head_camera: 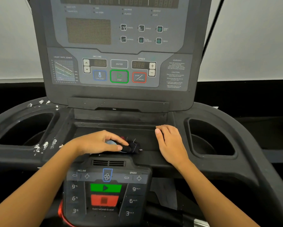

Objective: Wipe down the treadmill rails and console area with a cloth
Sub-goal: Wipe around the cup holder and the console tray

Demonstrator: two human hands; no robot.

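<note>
centre frame: left hand point(103, 143) grips dark cloth point(132, 146) on console tray point(148, 136) | right hand point(169, 143) rests alongside, fingers relaxed, holding nothing | left: white flecks point(45, 145) unwiped | top: display panel point(119, 68) and unseen rails likely pending

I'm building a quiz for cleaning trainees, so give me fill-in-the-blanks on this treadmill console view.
1. The dark cloth is gripped by the ____ hand.
2. White flecks sit beside the ____ cup holder.
3. On the lower keypad, the button above the red button is ____.
Missing words: left; left; green.
</note>
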